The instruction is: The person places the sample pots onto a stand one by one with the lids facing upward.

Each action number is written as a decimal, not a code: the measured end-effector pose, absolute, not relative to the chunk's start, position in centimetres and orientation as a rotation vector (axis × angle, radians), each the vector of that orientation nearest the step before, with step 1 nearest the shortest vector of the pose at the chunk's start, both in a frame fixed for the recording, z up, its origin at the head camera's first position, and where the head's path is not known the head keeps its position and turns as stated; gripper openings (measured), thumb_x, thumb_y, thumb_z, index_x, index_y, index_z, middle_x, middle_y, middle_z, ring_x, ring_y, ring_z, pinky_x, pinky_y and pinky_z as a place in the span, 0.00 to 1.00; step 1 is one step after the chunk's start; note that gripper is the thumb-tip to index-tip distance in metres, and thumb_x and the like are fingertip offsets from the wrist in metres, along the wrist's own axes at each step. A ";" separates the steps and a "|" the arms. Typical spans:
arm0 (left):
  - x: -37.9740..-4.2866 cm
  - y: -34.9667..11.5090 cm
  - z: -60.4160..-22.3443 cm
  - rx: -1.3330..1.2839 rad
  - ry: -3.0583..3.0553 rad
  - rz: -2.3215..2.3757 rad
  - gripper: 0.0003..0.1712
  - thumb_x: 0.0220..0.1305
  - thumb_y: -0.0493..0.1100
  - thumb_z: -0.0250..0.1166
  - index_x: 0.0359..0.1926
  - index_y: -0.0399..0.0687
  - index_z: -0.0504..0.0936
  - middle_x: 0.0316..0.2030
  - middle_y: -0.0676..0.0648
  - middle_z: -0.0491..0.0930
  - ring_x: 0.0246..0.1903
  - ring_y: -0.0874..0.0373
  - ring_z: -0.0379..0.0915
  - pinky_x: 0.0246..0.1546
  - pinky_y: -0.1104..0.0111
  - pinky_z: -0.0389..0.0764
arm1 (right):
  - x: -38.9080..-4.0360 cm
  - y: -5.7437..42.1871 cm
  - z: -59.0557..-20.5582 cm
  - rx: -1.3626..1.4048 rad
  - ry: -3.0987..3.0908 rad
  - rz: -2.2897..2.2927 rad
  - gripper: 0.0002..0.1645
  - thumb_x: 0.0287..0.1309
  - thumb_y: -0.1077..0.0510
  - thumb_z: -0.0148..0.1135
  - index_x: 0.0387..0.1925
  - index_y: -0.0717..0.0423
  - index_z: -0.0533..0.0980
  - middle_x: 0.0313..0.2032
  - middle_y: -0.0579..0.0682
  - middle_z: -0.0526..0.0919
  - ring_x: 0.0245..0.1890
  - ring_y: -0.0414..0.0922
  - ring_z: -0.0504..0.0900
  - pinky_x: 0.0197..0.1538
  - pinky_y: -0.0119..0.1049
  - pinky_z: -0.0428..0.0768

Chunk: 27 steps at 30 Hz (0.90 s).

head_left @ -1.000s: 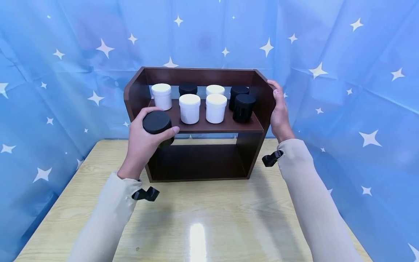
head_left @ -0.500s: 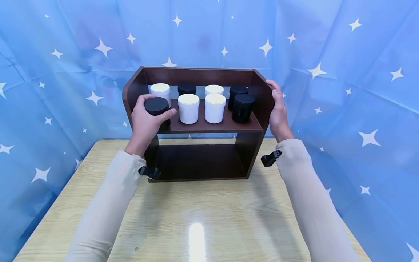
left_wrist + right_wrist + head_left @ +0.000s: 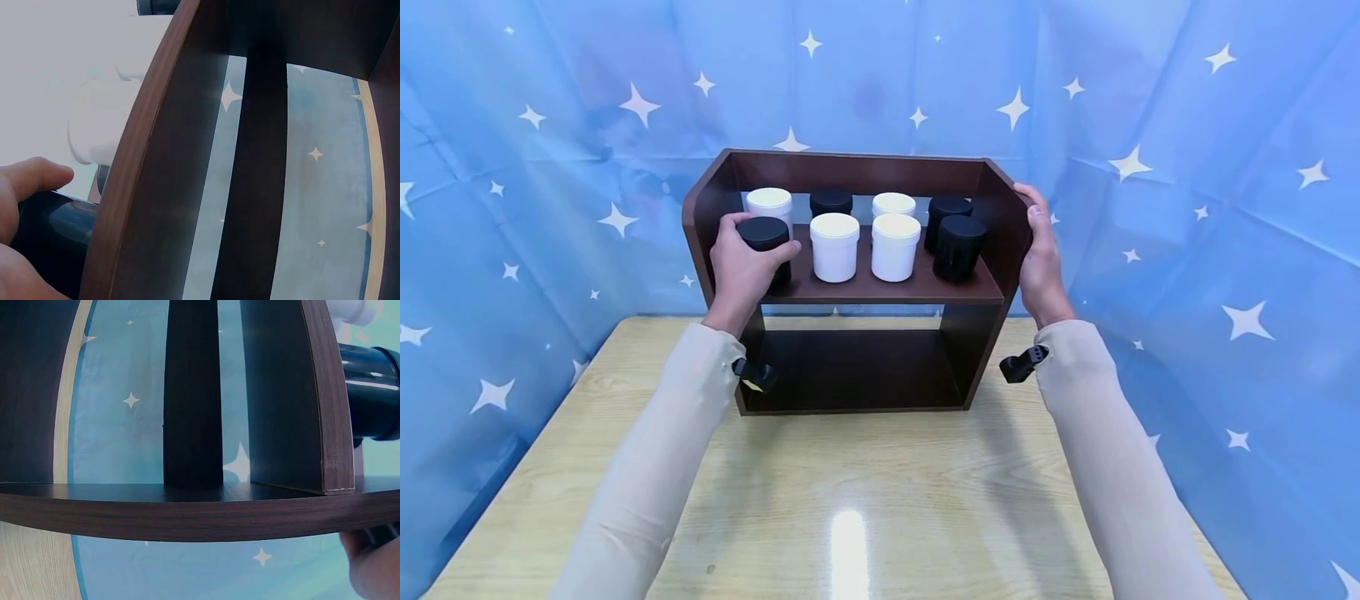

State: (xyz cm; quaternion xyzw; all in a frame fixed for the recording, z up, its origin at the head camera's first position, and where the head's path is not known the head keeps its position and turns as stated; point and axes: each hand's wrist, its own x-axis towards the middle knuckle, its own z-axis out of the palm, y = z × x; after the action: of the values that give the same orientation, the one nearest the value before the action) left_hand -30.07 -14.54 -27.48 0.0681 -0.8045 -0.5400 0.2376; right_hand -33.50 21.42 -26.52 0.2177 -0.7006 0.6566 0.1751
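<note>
My left hand (image 3: 741,271) grips a black lidded jar (image 3: 765,233) at the front left of the upper shelf. In the left wrist view, thumb and fingers wrap that jar (image 3: 53,231), its base right at the shelf board. My right hand (image 3: 1040,258) holds the right side panel of the dark brown two-tier rack (image 3: 880,287) from outside; most of its fingers are hidden behind the panel. Beside the left hand's jar stands a white jar (image 3: 834,250), then another white jar (image 3: 893,250) and a black jar (image 3: 958,248) in the front row.
Behind them are a white jar (image 3: 769,202), a black jar (image 3: 831,202), a white jar (image 3: 893,205) and a black jar (image 3: 946,212). A lower shelf (image 3: 857,371) lies beneath. The rack stands on a wooden table (image 3: 820,483) before a blue star-patterned curtain (image 3: 865,75).
My left hand has carried the black jar up and inward, from in front of the rack onto the upper shelf's front left. The right hand has stayed at the side panel.
</note>
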 end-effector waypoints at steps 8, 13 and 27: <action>-30.5 -14.8 -27.1 0.236 -2.257 -1.452 0.47 0.55 0.53 0.75 0.70 0.45 0.62 0.67 0.41 0.69 0.66 0.48 0.67 0.66 0.54 0.74 | -35.3 22.1 -27.6 0.592 -2.014 1.829 0.30 0.78 0.43 0.25 0.75 0.38 0.58 0.70 0.53 0.62 0.64 0.51 0.66 0.62 0.46 0.70; -30.7 -14.8 -26.9 0.251 -2.284 -1.437 0.48 0.55 0.55 0.74 0.70 0.46 0.61 0.68 0.42 0.68 0.66 0.49 0.66 0.66 0.54 0.73 | -35.4 22.2 -27.7 0.592 -2.011 1.825 0.30 0.78 0.42 0.25 0.75 0.38 0.58 0.70 0.53 0.62 0.65 0.50 0.66 0.62 0.47 0.70; -31.1 -14.9 -27.0 0.233 -2.312 -1.379 0.50 0.55 0.60 0.74 0.70 0.45 0.60 0.68 0.41 0.68 0.66 0.49 0.66 0.67 0.54 0.72 | -32.7 21.4 -26.0 0.613 -2.015 1.829 0.30 0.78 0.46 0.26 0.75 0.47 0.57 0.70 0.58 0.61 0.64 0.53 0.66 0.64 0.48 0.69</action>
State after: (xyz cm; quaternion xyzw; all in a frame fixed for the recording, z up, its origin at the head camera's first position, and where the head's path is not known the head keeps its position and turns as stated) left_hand -31.14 -14.87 -26.98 0.0840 -0.8351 -0.4981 0.2179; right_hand -32.69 21.42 -26.02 0.2165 -0.7111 0.6456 0.1752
